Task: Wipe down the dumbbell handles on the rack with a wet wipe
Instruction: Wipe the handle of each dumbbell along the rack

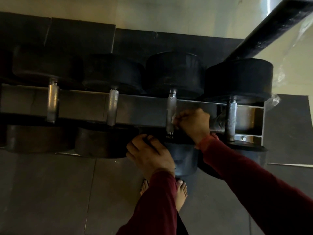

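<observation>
Standing over dark floor tiles (pixel 50 192) beside a pale wall (pixel 152 12), looking down on a low metal rack (pixel 135 107) holding four dumbbells side by side. Leaning forward in dark red sleeves (pixel 245 180), bare feet (pixel 182 192) showing below. Working on the third dumbbell (pixel 174 72) from the left. Steadying its near weight (pixel 184 160) with the left hand (pixel 150 155), fingers curling over the black edge. Closing the right hand (pixel 193 122) into a fist against the knurled handle (pixel 171 114), pinching a scrap of white wet wipe (pixel 174 121) at the fingertips, most of it hidden. Risking, by judgement, only a partial clean: rubbing one side and missing the handle's far face. Risking also a snagged, tearing wipe on the rough knurling, or a dumbbell rolling toward bare toes if pulled too hard.
</observation>
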`<action>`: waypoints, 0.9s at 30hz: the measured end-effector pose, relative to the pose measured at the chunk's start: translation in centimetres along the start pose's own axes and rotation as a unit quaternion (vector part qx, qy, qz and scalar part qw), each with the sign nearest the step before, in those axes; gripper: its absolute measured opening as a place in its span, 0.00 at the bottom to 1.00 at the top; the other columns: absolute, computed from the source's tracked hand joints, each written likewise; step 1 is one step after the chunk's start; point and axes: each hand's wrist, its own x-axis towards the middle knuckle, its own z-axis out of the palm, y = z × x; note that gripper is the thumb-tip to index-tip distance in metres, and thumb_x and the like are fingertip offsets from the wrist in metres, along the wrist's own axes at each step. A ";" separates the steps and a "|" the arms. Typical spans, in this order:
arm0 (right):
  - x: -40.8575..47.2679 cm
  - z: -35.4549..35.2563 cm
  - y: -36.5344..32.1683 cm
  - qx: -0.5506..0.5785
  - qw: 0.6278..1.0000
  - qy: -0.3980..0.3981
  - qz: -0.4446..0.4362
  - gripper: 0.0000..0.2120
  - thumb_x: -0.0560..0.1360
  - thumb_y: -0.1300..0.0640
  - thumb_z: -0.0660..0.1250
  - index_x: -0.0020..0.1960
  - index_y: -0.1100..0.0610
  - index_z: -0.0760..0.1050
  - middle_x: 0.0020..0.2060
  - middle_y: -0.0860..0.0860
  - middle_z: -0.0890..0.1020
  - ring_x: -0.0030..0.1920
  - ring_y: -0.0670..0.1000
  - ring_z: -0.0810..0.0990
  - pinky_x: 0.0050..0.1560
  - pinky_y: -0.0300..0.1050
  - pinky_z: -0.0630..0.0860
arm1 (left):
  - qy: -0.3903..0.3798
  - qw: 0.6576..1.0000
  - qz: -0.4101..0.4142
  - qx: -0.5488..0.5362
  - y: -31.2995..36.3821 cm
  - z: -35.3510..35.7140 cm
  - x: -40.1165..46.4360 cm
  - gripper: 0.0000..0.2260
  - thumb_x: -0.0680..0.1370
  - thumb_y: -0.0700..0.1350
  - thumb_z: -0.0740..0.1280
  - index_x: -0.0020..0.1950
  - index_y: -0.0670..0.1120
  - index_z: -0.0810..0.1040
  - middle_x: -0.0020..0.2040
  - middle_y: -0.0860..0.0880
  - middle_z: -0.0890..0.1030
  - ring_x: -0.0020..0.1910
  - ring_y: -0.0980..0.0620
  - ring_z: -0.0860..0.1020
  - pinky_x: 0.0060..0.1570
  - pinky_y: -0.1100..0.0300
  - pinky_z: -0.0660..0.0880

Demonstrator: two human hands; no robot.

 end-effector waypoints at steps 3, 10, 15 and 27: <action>-0.4 -0.2 0.4 -0.022 0.990 0.017 -0.135 0.05 0.70 0.59 0.75 0.40 0.49 0.86 0.38 0.47 0.87 0.39 0.42 0.84 0.41 0.30 0.77 | 0.005 1.000 0.003 0.003 0.2 0.0 0.0 0.10 0.75 0.45 0.62 0.51 0.41 0.76 0.51 0.39 0.76 0.49 0.38 0.71 0.50 0.52 0.63; 1.0 -0.1 -0.3 -0.243 0.867 0.016 -0.435 0.10 0.73 0.58 0.65 0.50 0.55 0.84 0.50 0.51 0.84 0.53 0.58 0.80 0.42 0.52 0.82 | 0.009 1.000 0.026 0.015 -0.2 0.1 0.2 0.11 0.76 0.45 0.63 0.53 0.41 0.78 0.51 0.39 0.77 0.49 0.37 0.72 0.51 0.48 0.65; 2.5 -1.3 -0.4 -0.347 0.750 -0.098 -0.555 0.09 0.75 0.60 0.63 0.47 0.55 0.82 0.49 0.49 0.81 0.54 0.53 0.78 0.47 0.49 0.79 | 0.011 0.999 0.025 0.022 -0.3 0.2 0.3 0.10 0.76 0.45 0.64 0.53 0.42 0.79 0.51 0.40 0.77 0.48 0.38 0.72 0.51 0.48 0.66; 2.8 -1.1 -2.0 -0.372 0.763 -0.043 -0.527 0.17 0.75 0.61 0.56 0.50 0.56 0.83 0.49 0.51 0.84 0.55 0.57 0.80 0.53 0.51 0.79 | 0.004 1.000 0.021 0.021 -0.2 -0.1 0.2 0.12 0.76 0.47 0.61 0.53 0.42 0.78 0.51 0.40 0.76 0.48 0.39 0.71 0.52 0.47 0.68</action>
